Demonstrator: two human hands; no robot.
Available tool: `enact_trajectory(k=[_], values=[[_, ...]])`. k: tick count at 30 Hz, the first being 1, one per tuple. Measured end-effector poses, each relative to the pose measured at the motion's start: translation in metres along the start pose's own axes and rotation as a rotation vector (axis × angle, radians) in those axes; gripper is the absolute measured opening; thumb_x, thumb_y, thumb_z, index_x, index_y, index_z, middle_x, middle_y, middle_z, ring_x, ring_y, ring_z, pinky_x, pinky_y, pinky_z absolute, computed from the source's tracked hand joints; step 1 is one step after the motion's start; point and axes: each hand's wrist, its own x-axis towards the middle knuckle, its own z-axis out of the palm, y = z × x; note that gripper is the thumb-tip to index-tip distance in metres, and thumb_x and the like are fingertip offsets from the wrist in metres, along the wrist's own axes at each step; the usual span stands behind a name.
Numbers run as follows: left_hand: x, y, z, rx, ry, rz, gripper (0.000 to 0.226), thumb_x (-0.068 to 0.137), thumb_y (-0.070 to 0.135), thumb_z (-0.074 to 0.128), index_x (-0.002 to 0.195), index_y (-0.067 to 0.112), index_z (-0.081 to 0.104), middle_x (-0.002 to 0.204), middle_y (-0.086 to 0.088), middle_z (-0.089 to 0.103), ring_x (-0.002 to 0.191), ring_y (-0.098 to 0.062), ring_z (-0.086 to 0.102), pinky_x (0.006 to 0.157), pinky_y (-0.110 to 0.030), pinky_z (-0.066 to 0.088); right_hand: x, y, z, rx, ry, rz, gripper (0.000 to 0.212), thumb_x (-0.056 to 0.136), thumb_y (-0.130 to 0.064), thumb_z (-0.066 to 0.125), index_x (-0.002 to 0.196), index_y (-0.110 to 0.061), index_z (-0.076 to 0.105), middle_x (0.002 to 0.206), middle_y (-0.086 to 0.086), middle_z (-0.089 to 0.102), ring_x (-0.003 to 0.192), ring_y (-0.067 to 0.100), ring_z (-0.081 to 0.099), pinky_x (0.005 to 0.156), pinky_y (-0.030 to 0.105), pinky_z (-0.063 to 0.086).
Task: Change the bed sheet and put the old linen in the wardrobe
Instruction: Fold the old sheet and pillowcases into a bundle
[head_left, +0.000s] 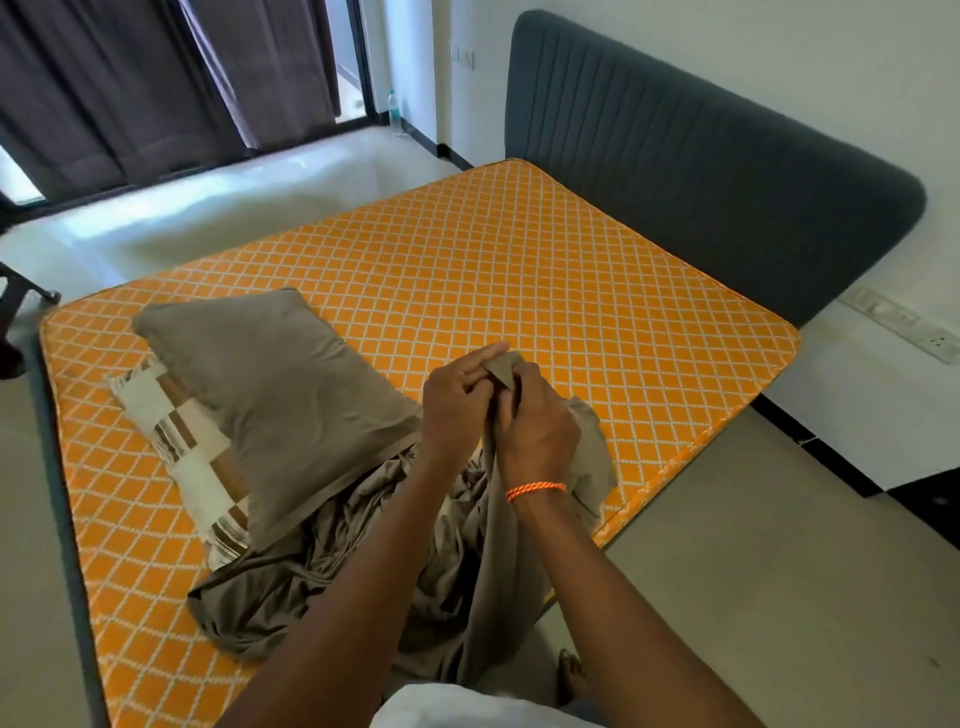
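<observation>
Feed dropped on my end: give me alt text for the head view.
Both hands, left hand and right hand, pinch a corner of the crumpled taupe sheet above a bare orange mattress. A taupe pillow lies left.

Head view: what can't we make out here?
- Grey sheet: both forearms cover its middle, so the full extent is unclear.
- Sheet corner: left hand and right hand wrap it, hiding the grip detail.
- Patterned pillow: mostly hidden under the grey pillow.
- Bottle by the window: too small to identify.
- Wardrobe: not in view.
</observation>
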Motion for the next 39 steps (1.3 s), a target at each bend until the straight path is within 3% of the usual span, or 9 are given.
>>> enact_trajectory(k=[5,9,14,21,25,26,31,35,39], values=[[0.005,0.015,0.010,0.251,0.314,0.114,0.023,0.094,0.014,0.069,0.107,0.030,0.081,0.093,0.015,0.078,0.084,0.000,0.071,0.071,-0.020,0.056,0.020,-0.022,-0.016,0.220,0.016,-0.128,0.017,0.108,-0.020,0.054,0.112,-0.023,0.071,0.091,-0.008,0.071,0.072,0.004,0.056,0.064,0.018,0.039],[0.028,0.026,0.003,0.469,0.350,0.080,0.018,0.091,0.019,0.061,0.089,0.031,0.075,0.075,0.011,0.069,0.066,-0.008,0.062,0.055,-0.032,0.049,0.031,-0.040,-0.033,0.403,0.089,-0.149,0.016,0.109,-0.014,0.053,0.103,-0.019,0.068,0.082,-0.012,0.063,0.068,0.003,0.056,0.064,0.012,0.035],[0.047,0.011,-0.036,0.596,0.417,-0.177,0.026,0.086,0.009,0.056,0.084,0.024,0.077,0.080,0.003,0.070,0.072,-0.026,0.066,0.058,-0.034,0.046,0.069,-0.055,-0.068,0.481,0.291,-0.155,0.015,0.108,-0.013,0.053,0.101,-0.009,0.066,0.084,-0.003,0.062,0.072,0.009,0.057,0.063,0.022,0.042],[0.055,-0.003,-0.098,0.449,0.608,-0.448,0.025,0.093,0.005,0.055,0.087,0.010,0.078,0.088,-0.015,0.071,0.084,-0.037,0.067,0.067,-0.038,0.043,0.108,-0.031,-0.090,0.381,0.428,0.034,0.019,0.106,-0.017,0.055,0.089,-0.014,0.062,0.074,-0.016,0.054,0.067,0.001,0.052,0.060,0.014,0.035],[0.067,0.014,-0.096,0.356,0.571,-0.339,0.028,0.097,0.001,0.048,0.105,0.002,0.074,0.104,-0.017,0.073,0.095,-0.034,0.065,0.075,-0.035,0.040,0.096,-0.023,-0.070,0.075,0.308,0.232,0.004,0.102,-0.020,0.060,0.103,-0.018,0.063,0.100,-0.001,0.062,0.091,0.016,0.059,0.065,0.030,0.044],[0.067,0.025,-0.090,0.361,0.532,-0.283,0.031,0.096,0.001,0.046,0.108,0.003,0.074,0.104,-0.013,0.072,0.093,-0.029,0.063,0.076,-0.033,0.040,0.090,-0.026,-0.066,-0.023,0.264,0.236,0.017,0.097,-0.015,0.063,0.113,-0.021,0.061,0.113,0.001,0.059,0.104,0.020,0.056,0.072,0.033,0.050],[0.057,0.069,-0.057,0.503,0.255,0.126,0.029,0.078,0.025,0.052,0.097,0.024,0.074,0.092,0.003,0.075,0.078,-0.016,0.062,0.064,-0.030,0.042,0.048,-0.056,-0.027,0.076,-0.174,-0.219,0.060,0.088,-0.028,0.065,0.145,-0.031,0.045,0.137,-0.005,0.053,0.125,0.019,0.050,0.103,0.038,0.047],[0.044,0.074,-0.049,0.628,0.156,0.305,0.031,0.085,0.022,0.060,0.110,0.031,0.074,0.100,0.007,0.076,0.086,-0.017,0.069,0.070,-0.035,0.055,0.047,-0.067,-0.020,0.081,0.140,-0.174,0.019,0.106,-0.027,0.052,0.121,-0.023,0.064,0.108,-0.002,0.071,0.096,0.023,0.066,0.070,0.037,0.052],[0.038,0.057,-0.058,0.651,0.195,0.301,0.040,0.085,0.010,0.061,0.119,0.026,0.075,0.105,0.004,0.074,0.091,-0.018,0.066,0.077,-0.037,0.055,0.068,-0.067,-0.036,0.048,0.218,-0.275,0.020,0.103,-0.020,0.053,0.112,-0.018,0.071,0.098,0.001,0.074,0.085,0.025,0.069,0.062,0.041,0.056]])
